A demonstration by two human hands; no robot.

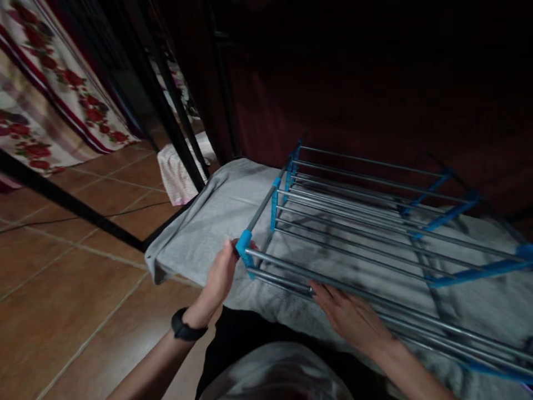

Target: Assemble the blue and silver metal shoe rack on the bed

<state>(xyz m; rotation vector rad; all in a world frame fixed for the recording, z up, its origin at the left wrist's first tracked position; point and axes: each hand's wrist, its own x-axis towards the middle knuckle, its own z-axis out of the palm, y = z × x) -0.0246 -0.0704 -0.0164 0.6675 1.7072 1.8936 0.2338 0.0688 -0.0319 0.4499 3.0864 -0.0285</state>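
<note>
A clothes drying rack (333, 216) of grey metal tubes with blue plastic joints lies across a grey cloth-covered surface in front of me. My left hand (221, 272), with a black band on the wrist, is closed at the rack's near left blue corner joint (244, 243); some of its fingers are hidden behind the joint. Further right, my right hand (353, 319) is at the near tubes, its fingers tucked below the top front tube (291, 268) and against a lower one. Its fingertips are partly hidden. Blue slanted pieces (478, 272) join the tubes on the right side.
Grey cloth (233, 194) covers the low surface under the rack. Black metal posts (166, 111) stand at the left, with a dark bar slanting down to the surface. A dark red curtain (333, 100) hangs behind. Flowered fabric (70, 83) and a pale cloth (177, 172) hang above the tiled floor (83, 294).
</note>
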